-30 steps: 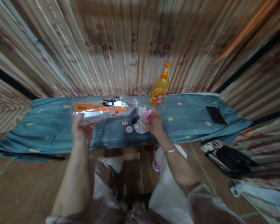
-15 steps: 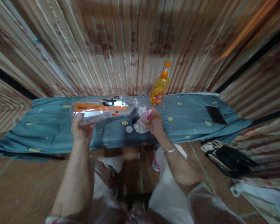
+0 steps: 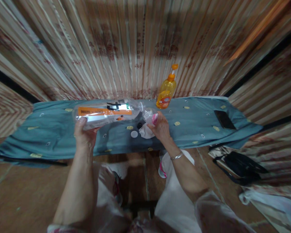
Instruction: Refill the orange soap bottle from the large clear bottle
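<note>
Spillage is the main risk. Left hand (image 3: 84, 135) grips the large clear bottle (image 3: 106, 113) from below, holding it horizontal above the cloth-covered surface (image 3: 196, 129), neck toward the small container (image 3: 150, 116) pinched in the right hand (image 3: 160, 127). Any liquid inside could miss the small opening and wet the cloth. A one-hand grip near the bottle's base could let it tip. Loose white cap (image 3: 134, 134) could roll off.
</note>
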`<state>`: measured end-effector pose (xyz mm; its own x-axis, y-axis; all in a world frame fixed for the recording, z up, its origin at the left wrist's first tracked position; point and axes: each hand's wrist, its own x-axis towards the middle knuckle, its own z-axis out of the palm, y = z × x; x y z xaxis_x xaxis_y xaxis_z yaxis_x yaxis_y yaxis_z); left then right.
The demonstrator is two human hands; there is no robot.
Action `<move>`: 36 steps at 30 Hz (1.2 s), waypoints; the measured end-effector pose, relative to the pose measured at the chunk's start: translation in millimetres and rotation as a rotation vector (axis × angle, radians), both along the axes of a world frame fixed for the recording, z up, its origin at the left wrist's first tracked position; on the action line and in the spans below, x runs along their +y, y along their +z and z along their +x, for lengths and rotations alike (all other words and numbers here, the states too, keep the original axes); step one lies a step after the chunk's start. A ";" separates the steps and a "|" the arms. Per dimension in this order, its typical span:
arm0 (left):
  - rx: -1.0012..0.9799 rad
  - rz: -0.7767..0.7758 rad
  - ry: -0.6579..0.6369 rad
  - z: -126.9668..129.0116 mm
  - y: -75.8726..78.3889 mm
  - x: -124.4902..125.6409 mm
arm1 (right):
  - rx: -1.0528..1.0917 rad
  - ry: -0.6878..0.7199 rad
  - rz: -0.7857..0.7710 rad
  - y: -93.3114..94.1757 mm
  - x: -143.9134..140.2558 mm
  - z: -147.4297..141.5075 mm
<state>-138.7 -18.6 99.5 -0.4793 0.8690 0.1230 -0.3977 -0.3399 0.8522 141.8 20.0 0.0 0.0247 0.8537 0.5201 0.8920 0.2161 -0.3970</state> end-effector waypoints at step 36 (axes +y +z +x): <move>-0.004 0.003 0.001 2.4 2.1 0.4 | -0.005 -0.009 -0.001 1.3 -0.4 0.1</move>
